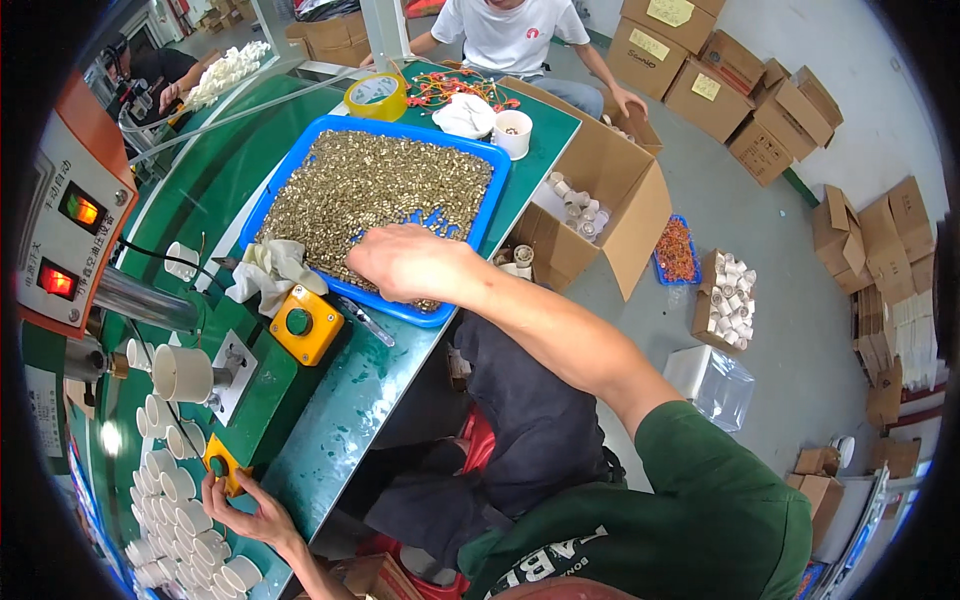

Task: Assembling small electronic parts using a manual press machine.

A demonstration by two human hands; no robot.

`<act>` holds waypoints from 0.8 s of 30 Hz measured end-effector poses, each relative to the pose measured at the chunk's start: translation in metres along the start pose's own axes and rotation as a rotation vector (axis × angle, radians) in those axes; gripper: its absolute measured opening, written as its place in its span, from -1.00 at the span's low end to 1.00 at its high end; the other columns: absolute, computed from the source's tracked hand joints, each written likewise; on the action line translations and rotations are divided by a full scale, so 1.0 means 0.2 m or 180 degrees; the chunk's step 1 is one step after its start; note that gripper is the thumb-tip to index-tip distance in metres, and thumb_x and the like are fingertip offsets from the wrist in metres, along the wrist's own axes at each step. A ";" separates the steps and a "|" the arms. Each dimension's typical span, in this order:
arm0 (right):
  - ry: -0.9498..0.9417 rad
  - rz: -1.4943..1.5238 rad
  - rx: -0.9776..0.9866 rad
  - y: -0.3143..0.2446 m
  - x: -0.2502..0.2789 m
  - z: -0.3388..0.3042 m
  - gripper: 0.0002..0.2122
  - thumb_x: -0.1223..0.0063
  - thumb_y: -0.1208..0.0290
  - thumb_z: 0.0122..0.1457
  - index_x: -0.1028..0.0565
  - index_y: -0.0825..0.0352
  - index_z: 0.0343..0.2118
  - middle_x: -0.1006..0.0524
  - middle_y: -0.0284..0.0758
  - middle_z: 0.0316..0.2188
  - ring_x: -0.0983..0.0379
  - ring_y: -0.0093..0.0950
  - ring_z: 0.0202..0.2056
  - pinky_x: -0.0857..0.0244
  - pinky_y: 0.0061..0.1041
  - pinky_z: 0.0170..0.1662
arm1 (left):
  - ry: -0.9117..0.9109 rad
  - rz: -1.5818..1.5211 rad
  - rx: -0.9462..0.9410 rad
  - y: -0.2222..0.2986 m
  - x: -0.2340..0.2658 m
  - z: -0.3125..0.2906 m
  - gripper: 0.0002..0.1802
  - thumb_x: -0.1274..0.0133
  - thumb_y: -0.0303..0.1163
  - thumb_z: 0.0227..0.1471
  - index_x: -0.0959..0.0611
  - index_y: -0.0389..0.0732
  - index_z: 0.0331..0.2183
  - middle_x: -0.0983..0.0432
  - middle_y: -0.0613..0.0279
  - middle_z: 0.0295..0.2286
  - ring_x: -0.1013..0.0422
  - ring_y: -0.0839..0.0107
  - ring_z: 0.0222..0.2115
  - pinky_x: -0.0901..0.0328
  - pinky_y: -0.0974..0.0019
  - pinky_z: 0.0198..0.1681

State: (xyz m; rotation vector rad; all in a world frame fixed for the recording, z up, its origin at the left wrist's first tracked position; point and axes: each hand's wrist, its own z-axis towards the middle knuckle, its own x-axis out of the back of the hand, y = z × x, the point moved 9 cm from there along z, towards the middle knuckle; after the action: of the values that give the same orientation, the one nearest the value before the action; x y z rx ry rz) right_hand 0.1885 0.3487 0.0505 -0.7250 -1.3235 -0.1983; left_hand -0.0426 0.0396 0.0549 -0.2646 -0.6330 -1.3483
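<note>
My right hand (415, 262) is down in a blue tray (497, 190) spread with small brass-coloured metal pieces (385, 180). Its fingers are curled together at the surface of the pieces, and whatever is between the fingertips is hidden. At the lower left, my left hand (252, 515) rests beside a yellow button box (228, 466), fingers apart and touching its edge. A white cup-shaped part (183, 374) sits sideways against a metal plate on the green press (285, 400). Closer to the tray is another yellow box with a green button (306, 325).
White cups (190, 518) crowd the left of the table. A cloth (275, 272) and a small knife-like tool (368, 322) lie by the tray. Yellow tape (376, 97) and a white cup (512, 134) stand behind it. Across the table, a person (520, 40) reaches into an open carton (610, 205).
</note>
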 end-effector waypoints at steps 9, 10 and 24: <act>-0.0148 0.0211 -0.0104 0.03 -0.02 0.00 -0.85 -0.04 0.58 -0.07 -0.60 0.43 -0.42 -0.59 0.00 -0.39 -0.56 -0.08 -0.26 -0.46 -0.19 -0.25 | -0.0031 0.0030 -0.0028 -0.01 0.00 0.00 -0.70 -0.17 -0.54 0.09 -0.46 -0.32 -0.14 -0.42 -0.02 -0.09 -0.40 0.14 -0.11 -0.33 0.21 -0.06; -0.0146 0.0212 -0.0105 0.05 -0.03 0.00 -0.85 -0.04 0.58 -0.07 -0.60 0.43 -0.42 -0.59 0.00 -0.39 -0.56 -0.08 -0.26 -0.46 -0.19 -0.25 | -0.0026 0.0002 -0.0039 -0.01 -0.01 0.00 -0.71 -0.17 -0.54 0.09 -0.47 -0.32 -0.14 -0.42 -0.01 -0.10 -0.40 0.15 -0.12 -0.34 0.21 -0.07; 0.0754 0.1031 0.0322 0.02 0.19 0.03 -0.86 -0.09 0.48 -0.06 -0.57 0.40 -0.44 -0.58 -0.14 -0.54 -0.56 -0.24 -0.44 -0.42 -0.33 -0.30 | 0.0064 0.0041 0.0099 0.00 0.04 0.01 -0.70 -0.18 -0.62 0.02 -0.49 -0.36 -0.17 -0.43 -0.10 -0.11 -0.40 0.03 -0.10 -0.31 0.14 -0.02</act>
State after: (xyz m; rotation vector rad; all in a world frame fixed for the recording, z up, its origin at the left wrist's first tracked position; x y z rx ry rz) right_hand 0.1951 0.3656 0.0847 -0.7927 -0.9691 0.0427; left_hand -0.0432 0.0343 0.0599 -0.2295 -0.6337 -1.3261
